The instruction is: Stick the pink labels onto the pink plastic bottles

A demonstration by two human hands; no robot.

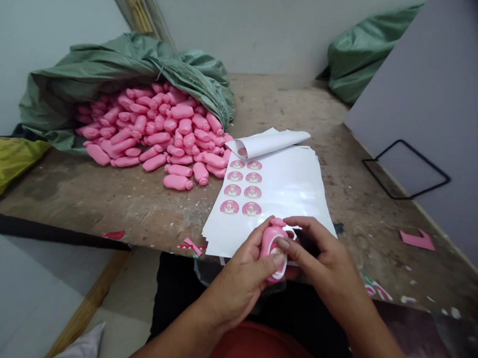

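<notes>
A small pink plastic bottle [271, 236] is upright at the table's front edge, held in my left hand [241, 271]. Its front bears a white-edged oval sticker [281, 268], and my left thumb presses on the lower part of it. My right hand [330, 259] is closed against the bottle's other side, thumb on the sticker and forefinger by the neck. A white curved edge shows behind that thumb; I cannot tell what it belongs to. Just beyond my hands lies a stack of white sticker sheets [290, 186] with two columns of pink printed stickers [252, 192]; its top sheet is curled back.
A green sack [121, 52] lies on its side at the left, spilling many pink bottles [157, 138] over the wooden table [274, 104]. A yellow bag [12, 164] is far left. On the right are a black wire frame [425, 162] and a pink scrap [416, 239].
</notes>
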